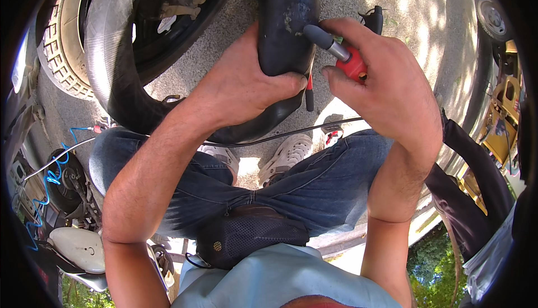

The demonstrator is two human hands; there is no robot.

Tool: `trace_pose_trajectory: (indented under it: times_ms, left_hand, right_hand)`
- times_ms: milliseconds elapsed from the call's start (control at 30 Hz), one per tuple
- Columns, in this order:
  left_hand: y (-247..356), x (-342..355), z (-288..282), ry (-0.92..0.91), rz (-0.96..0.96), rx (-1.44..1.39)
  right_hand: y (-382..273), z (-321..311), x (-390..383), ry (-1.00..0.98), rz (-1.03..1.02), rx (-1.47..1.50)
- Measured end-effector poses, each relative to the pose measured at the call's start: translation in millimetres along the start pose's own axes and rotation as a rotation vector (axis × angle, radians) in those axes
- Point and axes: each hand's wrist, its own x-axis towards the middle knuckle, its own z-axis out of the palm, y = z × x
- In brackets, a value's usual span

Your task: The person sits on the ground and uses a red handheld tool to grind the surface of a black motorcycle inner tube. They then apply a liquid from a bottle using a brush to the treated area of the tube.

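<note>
The left hand [246,87] gripped the black inner tube [286,17] before the person's knees, thumb across it; the right hand [389,73] was curled closed around a red-handled tool [353,64], its grey tip at the tube's edge, contact unclear. A firm, steady hold probably suited this best. Beyond lay sunlit, shadow-dappled pavement [412,5], a treaded tyre [58,56] and a coiled blue hose [54,177].
</note>
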Motion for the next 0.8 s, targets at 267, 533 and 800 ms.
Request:
trace_pose_trajectory:
  times_ms: [267, 533, 800]
  left_hand:
    - [2, 0, 1, 0.017, 0.003, -0.005]
    - [-4, 2, 7, 0.083, -0.009, 0.033]
    - [-5, 5, 18, 0.174, -0.081, 0.176]
  right_hand:
    - [8, 7, -1, 0.080, -0.085, -0.025]
    - [-11, 8, -9, 0.020, 0.053, -0.029]
    - [-14, 19, -7, 0.025, 0.099, -0.057]
